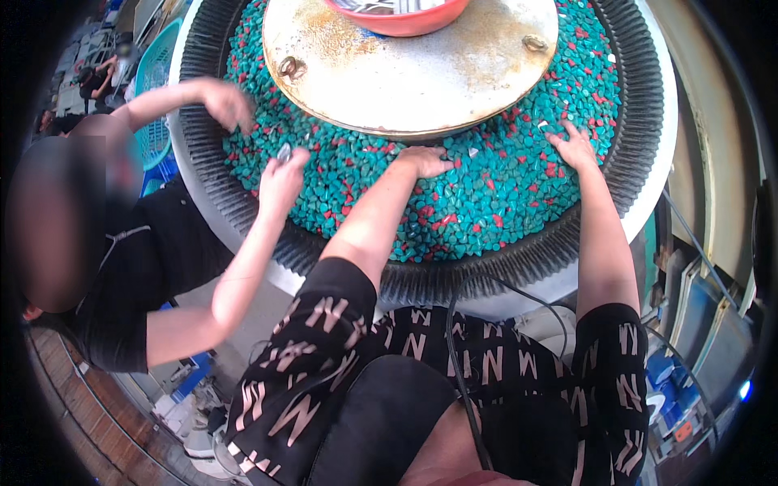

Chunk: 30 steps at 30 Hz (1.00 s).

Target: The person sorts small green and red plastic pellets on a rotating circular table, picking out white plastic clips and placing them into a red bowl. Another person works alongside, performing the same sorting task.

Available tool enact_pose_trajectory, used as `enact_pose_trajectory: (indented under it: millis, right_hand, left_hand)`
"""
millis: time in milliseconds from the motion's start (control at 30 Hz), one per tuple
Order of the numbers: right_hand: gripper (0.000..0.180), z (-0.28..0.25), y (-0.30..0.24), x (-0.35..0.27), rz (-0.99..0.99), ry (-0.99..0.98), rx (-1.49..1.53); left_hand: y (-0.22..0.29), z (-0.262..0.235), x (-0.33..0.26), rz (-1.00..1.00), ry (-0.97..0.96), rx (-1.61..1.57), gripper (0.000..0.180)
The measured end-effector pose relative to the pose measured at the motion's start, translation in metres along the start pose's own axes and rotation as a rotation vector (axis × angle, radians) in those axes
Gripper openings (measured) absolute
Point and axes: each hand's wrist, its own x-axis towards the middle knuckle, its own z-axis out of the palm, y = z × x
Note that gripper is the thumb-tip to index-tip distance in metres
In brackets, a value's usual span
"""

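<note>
Small green and red tumbling stones [486, 194] fill the ribbed black ring of a large round bowl [660, 146]. My left hand [425, 162] lies on the stones just below the white, rust-stained centre cover [389, 89]. Its fingers point right and are stretched out, the tips partly among the stones. Farther right, my right hand [574, 149] rests on the stones with its fingers apart. No held object shows in either hand. A pale, small piece [473, 152] lies on the stones just right of my left hand.
A red basin [405, 23] sits on the centre cover. At the left, another person in black [174, 235] reaches over the bowl, one hand blurred, the other holding a small shiny metal piece [284, 152]. A green basket [154, 85] stands behind them. A dark cable [454, 324] hangs before me.
</note>
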Motion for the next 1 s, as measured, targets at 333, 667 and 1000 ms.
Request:
enact_pose_trajectory:
  millis: [333,667,1000]
  right_hand:
    - [0.094,0.036,-0.067,-0.063,-0.332,-0.588,0.249]
    - [0.075,0.075,-0.149,-0.175,-0.702,-0.691,-0.062]
    - [0.043,0.078,-0.110,-0.202,-0.859,-1.015,0.034]
  left_hand:
    - [-0.058,0.032,-0.132,0.306,-0.569,-0.669,0.055]
    - [-0.130,0.039,-0.194,0.238,-0.108,-1.117,0.063]
    - [-0.127,0.041,-0.198,0.444,0.027,-1.567,0.074]
